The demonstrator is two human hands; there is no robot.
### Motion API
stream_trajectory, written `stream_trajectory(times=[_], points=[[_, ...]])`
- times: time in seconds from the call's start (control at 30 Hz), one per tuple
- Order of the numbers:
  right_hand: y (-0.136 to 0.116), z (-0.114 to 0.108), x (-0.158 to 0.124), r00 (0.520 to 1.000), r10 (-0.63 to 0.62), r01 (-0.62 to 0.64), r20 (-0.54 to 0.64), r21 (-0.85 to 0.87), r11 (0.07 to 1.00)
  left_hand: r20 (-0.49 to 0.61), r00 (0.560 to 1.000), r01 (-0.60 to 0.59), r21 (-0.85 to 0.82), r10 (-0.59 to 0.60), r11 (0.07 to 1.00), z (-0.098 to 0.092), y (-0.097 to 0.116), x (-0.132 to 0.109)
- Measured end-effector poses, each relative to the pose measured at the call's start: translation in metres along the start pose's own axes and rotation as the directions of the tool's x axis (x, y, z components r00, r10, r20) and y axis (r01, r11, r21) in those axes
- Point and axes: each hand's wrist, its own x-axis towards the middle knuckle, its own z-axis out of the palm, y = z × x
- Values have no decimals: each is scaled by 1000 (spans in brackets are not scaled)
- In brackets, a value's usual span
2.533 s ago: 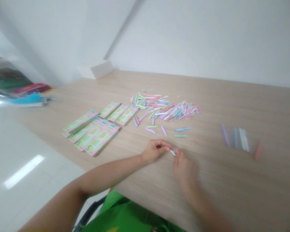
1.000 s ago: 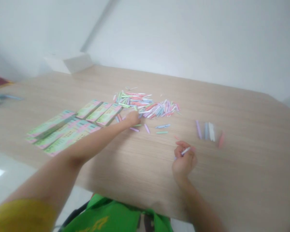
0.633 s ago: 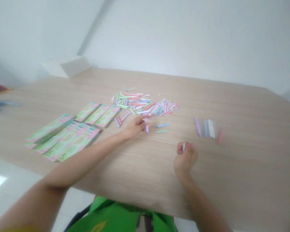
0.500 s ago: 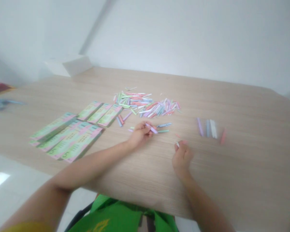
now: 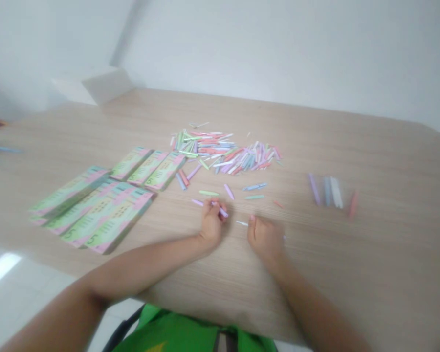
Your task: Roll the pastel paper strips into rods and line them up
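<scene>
My left hand (image 5: 210,222) rests on the wooden table (image 5: 370,274) with its fingers closed around a purple folded paper stick (image 5: 223,212). My right hand (image 5: 263,237) lies close beside it, fingers curled on a thin white paper stick (image 5: 242,223) whose tip pokes out to the left. A big pile of pastel paper sticks (image 5: 227,151) lies further back. A few loose sticks (image 5: 254,187) are scattered between the pile and my hands.
Green and pink paper packs (image 5: 95,205) lie in rows at the left. A short row of sorted sticks (image 5: 330,192), purple, blue, white and red, lies at the right. A white box (image 5: 104,83) stands at the far corner by the wall.
My left hand reached to the loose sticks, took a purple one and drew back toward me. My right hand, holding the white stick, moved left to meet it.
</scene>
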Motion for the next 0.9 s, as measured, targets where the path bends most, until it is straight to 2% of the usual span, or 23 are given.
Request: stream_trajectory(times=[0.2, 0.33, 0.57, 0.7, 0.77, 0.9], points=[[-6, 2, -6, 997, 54, -55, 61, 18, 998, 86, 995, -66, 120, 56, 991, 0, -4, -9], [-10, 6, -10, 997, 72, -73, 12, 78, 994, 142, 989, -67, 147, 46, 987, 0, -2, -11], [-14, 5, -8, 983, 181, -164, -37, 274, 948, 177, 982, -111, 215, 73, 970, -1, -4, -13], [-25, 0, -8, 962, 263, -232, -79, 277, 933, 187, 975, -163, 231, 121, 959, -1, -7, -14], [-31, -5, -8, 960, 275, -257, -47, 234, 938, 219, 965, -191, 217, 143, 957, 0, -8, -16], [-36, -19, -7, 946, 291, -318, 143, 231, 919, 379, 920, -183, 186, 102, 965, 2, -8, -23]])
